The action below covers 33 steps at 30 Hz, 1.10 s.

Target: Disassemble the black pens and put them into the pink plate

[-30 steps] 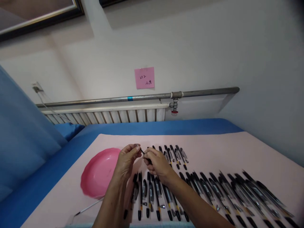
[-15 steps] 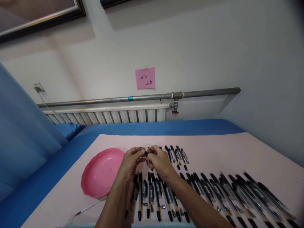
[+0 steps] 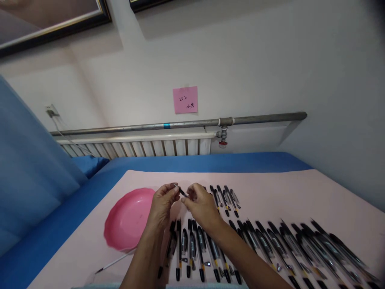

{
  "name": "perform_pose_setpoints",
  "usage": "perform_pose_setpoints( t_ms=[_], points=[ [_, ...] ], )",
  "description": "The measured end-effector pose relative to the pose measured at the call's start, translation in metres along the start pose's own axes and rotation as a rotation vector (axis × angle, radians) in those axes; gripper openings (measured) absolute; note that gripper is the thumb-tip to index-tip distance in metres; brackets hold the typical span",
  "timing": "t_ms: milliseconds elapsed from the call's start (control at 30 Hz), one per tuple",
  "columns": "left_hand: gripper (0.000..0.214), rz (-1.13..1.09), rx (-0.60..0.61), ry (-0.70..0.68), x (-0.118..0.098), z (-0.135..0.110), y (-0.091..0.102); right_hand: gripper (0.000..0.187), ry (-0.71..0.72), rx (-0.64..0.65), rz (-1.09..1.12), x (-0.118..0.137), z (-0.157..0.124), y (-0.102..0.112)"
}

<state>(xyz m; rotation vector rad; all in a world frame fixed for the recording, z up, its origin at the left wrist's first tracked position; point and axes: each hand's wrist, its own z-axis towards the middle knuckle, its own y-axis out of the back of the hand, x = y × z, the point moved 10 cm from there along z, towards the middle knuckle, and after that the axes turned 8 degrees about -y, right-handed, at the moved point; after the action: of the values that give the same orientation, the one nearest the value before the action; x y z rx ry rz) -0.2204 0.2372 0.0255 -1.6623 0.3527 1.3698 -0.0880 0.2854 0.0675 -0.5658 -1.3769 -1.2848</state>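
Between my two hands, above the pink sheet, is a slim pen with a black section and a pale, thin tip at its upper left. My left hand is closed, its thumb and fingers pinching the pen near the tip. My right hand holds the lower right end, and its palm hides the rest. Just nearer to me, under my wrists, lie several pens with black caps and small silvery metal pieces among them. Another small group of pens lies beyond my right hand.
A pink scalloped bowl stands left of my left forearm, with a white thin stick in front of it. More pens fill the right front of the pink sheet. Behind are a radiator and a pipe.
My hands have drawn slightly apart, and more of the pen now shows between them. The pens and bowl have stayed put; the view has shifted a little.
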Motion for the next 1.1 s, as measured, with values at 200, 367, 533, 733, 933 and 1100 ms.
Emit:
perform_pose_setpoints(
  t_ms=[200,367,533,733,933,1100],
  points=[
    [0.028,-0.111,-0.171,0.009,-0.010,0.010,0.028,0.005,0.154,0.031,-0.203,0.015,-0.006,-0.002],
    [0.018,-0.182,-0.189,0.013,-0.009,0.009,0.027,0.005,0.217,0.017,-0.218,0.019,-0.009,-0.001],
    [0.014,-0.191,-0.194,0.042,-0.004,0.009,0.027,0.008,0.206,0.030,-0.232,0.018,-0.008,-0.003],
    [0.009,-0.201,-0.214,0.034,-0.008,0.009,0.030,0.013,0.104,0.122,-0.143,0.012,-0.008,-0.013],
    [0.008,-0.224,-0.233,0.047,-0.007,0.010,0.032,0.004,0.136,0.054,-0.169,0.014,-0.009,-0.006],
    [0.006,-0.240,-0.247,0.061,-0.006,0.010,0.035,0.015,0.066,0.108,-0.111,0.007,-0.008,-0.009]
  ],
)
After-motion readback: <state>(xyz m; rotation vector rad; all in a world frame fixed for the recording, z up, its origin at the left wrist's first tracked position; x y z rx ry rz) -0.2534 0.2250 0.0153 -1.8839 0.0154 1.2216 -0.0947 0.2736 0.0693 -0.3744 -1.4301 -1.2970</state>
